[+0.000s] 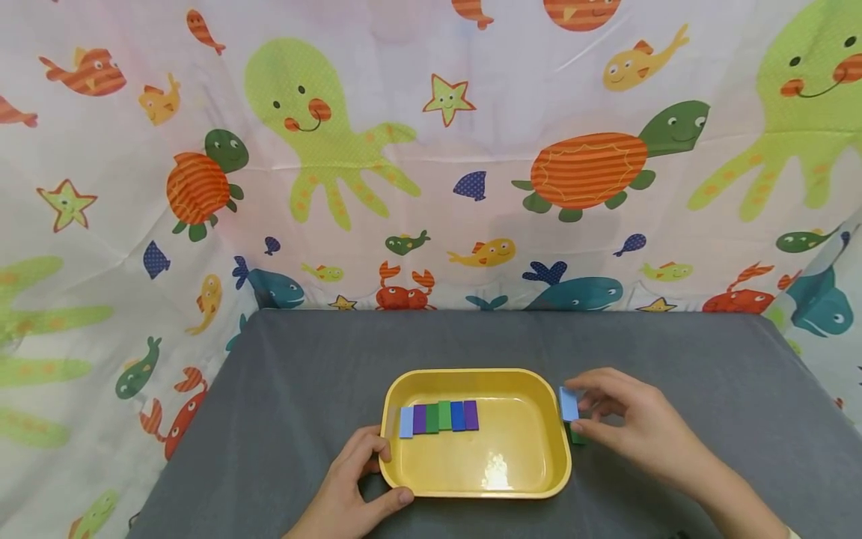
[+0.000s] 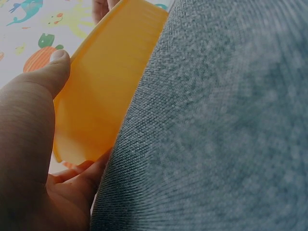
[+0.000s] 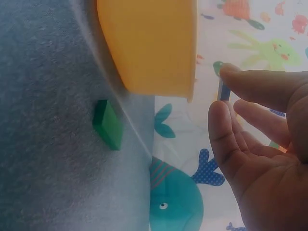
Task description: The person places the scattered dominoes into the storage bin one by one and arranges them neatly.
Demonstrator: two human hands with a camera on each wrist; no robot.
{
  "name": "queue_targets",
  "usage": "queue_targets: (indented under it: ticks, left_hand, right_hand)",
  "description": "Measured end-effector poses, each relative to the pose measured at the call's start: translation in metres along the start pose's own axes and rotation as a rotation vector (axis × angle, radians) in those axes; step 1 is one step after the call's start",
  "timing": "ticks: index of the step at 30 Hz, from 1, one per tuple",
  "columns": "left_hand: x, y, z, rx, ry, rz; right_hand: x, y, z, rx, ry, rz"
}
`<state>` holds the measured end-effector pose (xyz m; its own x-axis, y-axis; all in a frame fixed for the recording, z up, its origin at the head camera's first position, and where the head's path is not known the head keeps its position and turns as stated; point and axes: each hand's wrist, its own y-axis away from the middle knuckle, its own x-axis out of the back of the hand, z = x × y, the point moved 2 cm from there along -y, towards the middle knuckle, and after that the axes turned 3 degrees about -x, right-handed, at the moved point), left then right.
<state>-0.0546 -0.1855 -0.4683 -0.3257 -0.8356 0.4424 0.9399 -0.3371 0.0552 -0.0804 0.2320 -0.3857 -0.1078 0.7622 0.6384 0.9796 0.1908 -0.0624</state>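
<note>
A yellow tray [image 1: 471, 490] lies on the grey cloth. Along its left half runs a row of several small flat tiles [image 1: 438, 416] in light blue, purple, green and blue. My left hand [image 1: 357, 479] grips the tray's near left corner, thumb at the front rim and fingers at the left side. Just past the tray's right rim, my right hand [image 1: 622, 419] pinches a light blue tile [image 1: 569, 404] between thumb and fingers, raised above the cloth. Below that hand a green tile [image 3: 109, 125] lies on the cloth beside the tray, partly hidden in the head view.
The grey cloth [image 1: 323, 352] covers the table around the tray. Behind and to the sides hangs a white curtain [image 1: 397, 97] printed with sea animals, meeting the table's back edge. A small dark object [image 1: 682, 535] shows at the bottom edge.
</note>
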Motion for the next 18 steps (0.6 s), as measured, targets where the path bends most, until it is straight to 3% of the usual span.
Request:
queue_targets:
  ticks: [11,18]
  left_hand:
    - [-0.002,0.002,0.002,-0.032,0.034,0.045]
    - [-0.005,0.000,0.002,-0.061,0.064,0.034]
  right_hand:
    - [-0.010,-0.015,-0.022,0.105,-0.044,-0.034]
    - [-0.018,-0.027,-0.034,0.158,-0.043,-0.064]
